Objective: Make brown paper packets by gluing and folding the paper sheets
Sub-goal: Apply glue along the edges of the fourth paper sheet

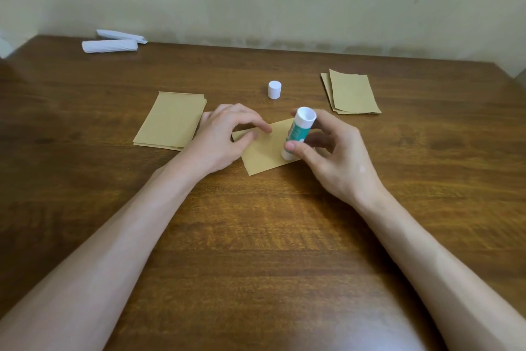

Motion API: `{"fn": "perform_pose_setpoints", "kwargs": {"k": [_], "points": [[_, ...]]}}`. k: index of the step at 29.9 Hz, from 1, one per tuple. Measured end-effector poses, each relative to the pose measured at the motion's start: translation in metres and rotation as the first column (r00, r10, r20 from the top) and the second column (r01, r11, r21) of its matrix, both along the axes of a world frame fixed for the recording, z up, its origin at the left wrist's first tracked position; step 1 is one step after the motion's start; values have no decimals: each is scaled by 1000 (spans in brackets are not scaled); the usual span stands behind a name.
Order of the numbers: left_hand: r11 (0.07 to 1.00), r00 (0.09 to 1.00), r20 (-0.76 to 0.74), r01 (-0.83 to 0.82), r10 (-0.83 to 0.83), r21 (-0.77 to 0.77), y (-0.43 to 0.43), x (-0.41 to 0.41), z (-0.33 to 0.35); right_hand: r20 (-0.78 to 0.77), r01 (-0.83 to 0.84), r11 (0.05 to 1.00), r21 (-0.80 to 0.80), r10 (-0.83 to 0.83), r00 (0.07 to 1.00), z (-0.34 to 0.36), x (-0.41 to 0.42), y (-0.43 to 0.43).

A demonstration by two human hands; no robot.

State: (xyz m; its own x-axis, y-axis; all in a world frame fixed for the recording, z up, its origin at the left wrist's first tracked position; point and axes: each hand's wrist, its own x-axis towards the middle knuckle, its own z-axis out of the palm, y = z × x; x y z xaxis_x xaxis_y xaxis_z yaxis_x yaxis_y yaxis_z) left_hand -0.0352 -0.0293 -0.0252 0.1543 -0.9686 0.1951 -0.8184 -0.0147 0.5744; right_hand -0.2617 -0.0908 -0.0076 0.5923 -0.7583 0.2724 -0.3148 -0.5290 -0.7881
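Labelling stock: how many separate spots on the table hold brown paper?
3. A stack left of the left hand; a fanned stack at far right; one sheet in the middle, under the glue stick in the right hand. Sheets per stack cannot be counted.
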Motion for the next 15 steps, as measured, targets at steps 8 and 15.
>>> {"fn": "perform_pose_setpoints", "kwargs": {"k": [8,15], "points": [[1000,1000,5,-8,8,-2,1,0,0,-108,-62,997,-43,57,993,0,0,2],[1000,1000,4,-6,6,9,1,0,1,-172,-16,992,-123,-5,985,6,0,7]]}}
